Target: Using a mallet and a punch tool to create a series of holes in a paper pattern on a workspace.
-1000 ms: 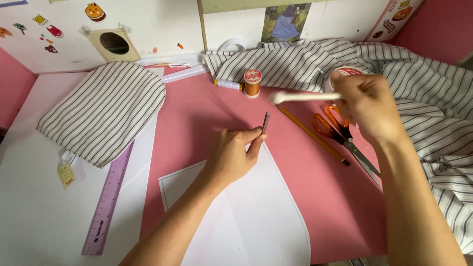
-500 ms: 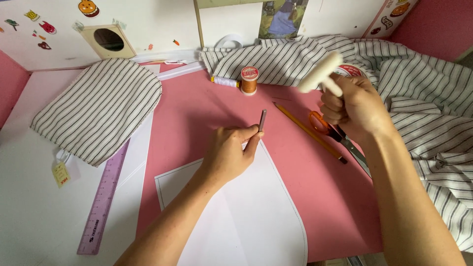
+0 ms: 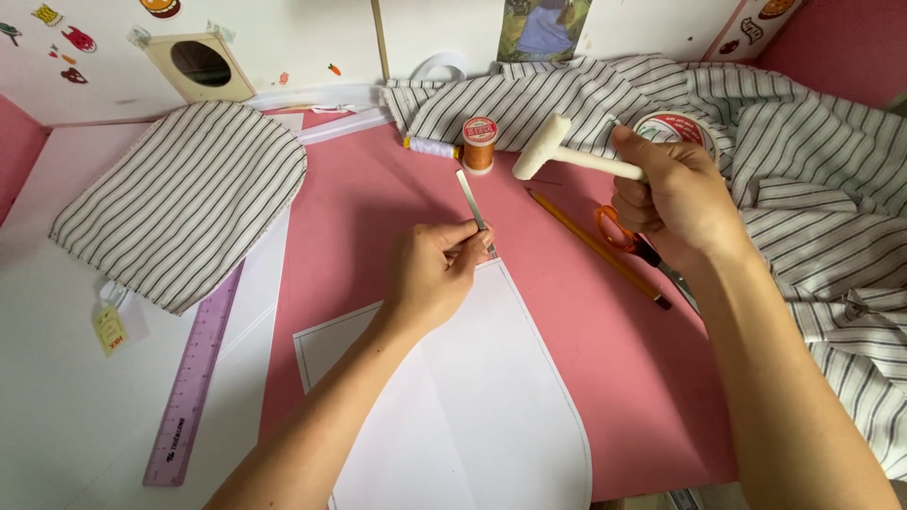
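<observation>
My left hand (image 3: 433,274) pinches a thin metal punch tool (image 3: 470,200), held tilted with its tip on the top edge of a white paper pattern piece (image 3: 472,406) on the pink mat (image 3: 378,208). My right hand (image 3: 673,198) grips the handle of a small white mallet (image 3: 548,151), its head raised above and to the right of the punch. The mallet head is apart from the tool's top end.
A striped fabric piece (image 3: 179,208) lies at the left, with a purple ruler (image 3: 194,373) below it. Orange thread spool (image 3: 479,144), white spool (image 3: 430,146), pencil (image 3: 590,241), orange-handled scissors (image 3: 628,236), tape roll (image 3: 673,127) and a heap of striped cloth (image 3: 822,217) sit behind and right.
My right hand has swung the mallet from up near the striped cloth leftward and down toward the punch. My left hand has kept the punch in place on the paper's edge.
</observation>
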